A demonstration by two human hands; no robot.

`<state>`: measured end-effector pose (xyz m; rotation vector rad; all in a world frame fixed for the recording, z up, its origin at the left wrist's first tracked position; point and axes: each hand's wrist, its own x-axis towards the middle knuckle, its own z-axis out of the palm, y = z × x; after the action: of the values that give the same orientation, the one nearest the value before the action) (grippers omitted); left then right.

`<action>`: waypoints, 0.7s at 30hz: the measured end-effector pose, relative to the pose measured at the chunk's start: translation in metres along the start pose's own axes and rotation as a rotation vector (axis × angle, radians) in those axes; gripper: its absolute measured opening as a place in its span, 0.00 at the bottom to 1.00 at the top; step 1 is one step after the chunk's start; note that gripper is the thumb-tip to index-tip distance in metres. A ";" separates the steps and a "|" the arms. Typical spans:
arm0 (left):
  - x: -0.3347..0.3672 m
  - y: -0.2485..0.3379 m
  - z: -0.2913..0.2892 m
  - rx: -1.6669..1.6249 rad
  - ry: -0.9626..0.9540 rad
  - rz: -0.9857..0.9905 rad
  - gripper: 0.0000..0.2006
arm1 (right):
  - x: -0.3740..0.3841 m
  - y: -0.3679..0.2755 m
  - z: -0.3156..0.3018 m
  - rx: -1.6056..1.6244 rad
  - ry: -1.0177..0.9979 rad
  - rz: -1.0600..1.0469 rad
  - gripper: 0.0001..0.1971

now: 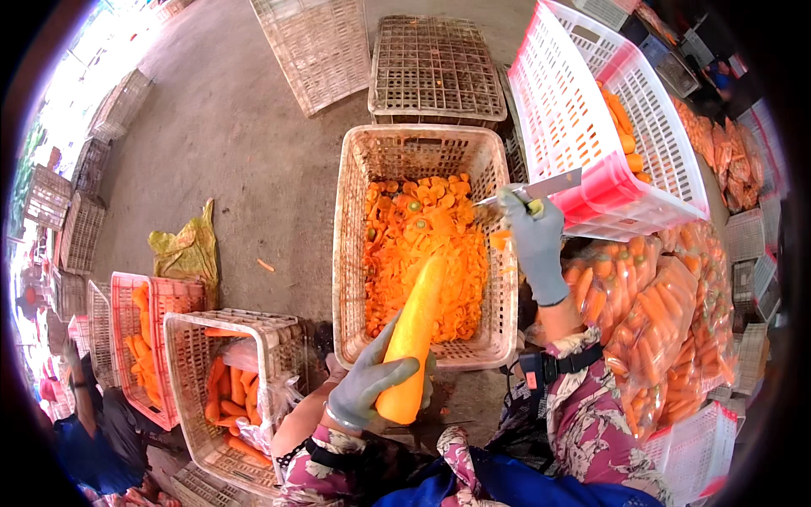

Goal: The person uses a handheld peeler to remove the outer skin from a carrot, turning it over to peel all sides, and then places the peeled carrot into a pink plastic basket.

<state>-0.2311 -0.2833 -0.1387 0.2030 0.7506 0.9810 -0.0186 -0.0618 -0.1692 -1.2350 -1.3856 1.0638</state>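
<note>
My left hand (pixel 369 378), in a grey glove, grips a large peeled orange carrot (pixel 415 332) that points up over a pale plastic crate (pixel 354 220). That crate holds a heap of orange carrot peelings and cut tops (pixel 425 253). My right hand (pixel 535 239), also grey-gloved, holds a flat-bladed knife (pixel 541 188) above the crate's right rim, a little beyond the carrot's tip. A small green-and-orange scrap sits on the glove near the blade.
A tilted pink-and-white crate (pixel 583 127) with carrots leans at right over clear bags of carrots (pixel 667 313). Crates with carrots (pixel 228 372) stand at lower left beside another person (pixel 84 422). Empty baskets (pixel 435 68) lie beyond on concrete, with a yellow bag (pixel 187 249).
</note>
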 end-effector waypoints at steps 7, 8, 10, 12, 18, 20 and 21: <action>0.014 -0.014 -0.024 0.220 0.076 0.157 0.37 | -0.066 -0.047 0.036 0.222 -0.672 0.453 0.15; 0.014 -0.016 -0.026 0.212 0.076 0.144 0.37 | -0.069 -0.045 0.039 0.187 -0.721 0.469 0.15; 0.013 -0.015 -0.024 0.200 0.068 0.116 0.36 | -0.062 -0.045 0.033 0.224 -0.673 0.459 0.15; 0.009 -0.004 -0.013 0.051 0.048 0.011 0.38 | -0.049 -0.029 0.025 0.243 -0.584 0.418 0.14; 0.005 -0.007 -0.013 0.330 0.002 0.060 0.35 | 0.004 0.005 -0.010 0.213 0.028 0.204 0.13; 0.014 -0.011 -0.012 0.511 0.078 0.175 0.34 | -0.005 -0.005 -0.006 0.136 -0.087 0.245 0.12; 0.017 -0.007 -0.005 0.502 0.089 0.160 0.34 | -0.021 -0.020 0.001 0.080 -0.215 0.301 0.11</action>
<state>-0.2234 -0.2744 -0.1539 0.6674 1.0688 0.9418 -0.0225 -0.0847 -0.1521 -1.3277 -1.3267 1.4833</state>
